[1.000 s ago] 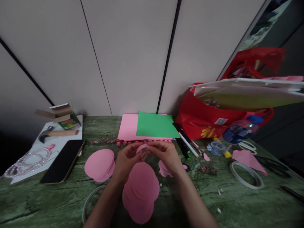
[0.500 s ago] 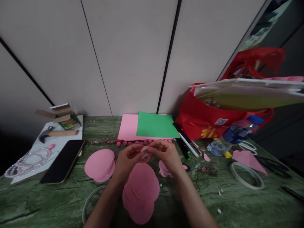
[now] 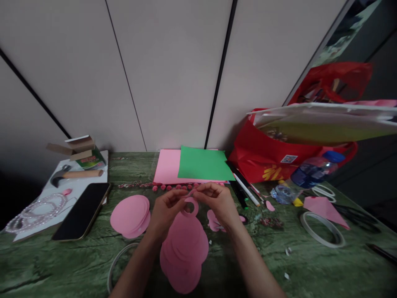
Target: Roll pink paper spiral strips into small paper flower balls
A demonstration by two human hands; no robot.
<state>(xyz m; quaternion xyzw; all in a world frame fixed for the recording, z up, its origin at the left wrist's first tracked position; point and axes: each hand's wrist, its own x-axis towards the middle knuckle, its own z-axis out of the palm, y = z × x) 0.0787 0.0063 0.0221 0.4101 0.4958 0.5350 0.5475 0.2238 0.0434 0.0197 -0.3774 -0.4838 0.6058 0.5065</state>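
Note:
A curl of pink paper (image 3: 195, 207), ring-shaped at its lower end, is pinched between the fingertips of both hands. My left hand (image 3: 166, 209) grips it from the left side, fingers closed. From the right, my right hand (image 3: 218, 203) pinches its upper edge. Just below lies a pile of overlapping pink paper rounds (image 3: 186, 252), partly flanked by my forearms. Left of my left hand is a smaller stack of pink rounds (image 3: 128, 215). Small pink paper pieces (image 3: 213, 221) lie partly hidden beside my right wrist.
Green and pink paper sheets (image 3: 204, 163) lie by the wall. At left are a phone (image 3: 83, 211), a hammer (image 3: 80, 174) and beads (image 3: 40, 211). On the right stand a red bag (image 3: 257, 153) and a bottle (image 3: 310, 174), near a tape roll (image 3: 305, 225).
The pink paper has turned in my fingers: its ring-shaped loop now hangs lower, with a round opening facing me. Both hands stay almost in place.

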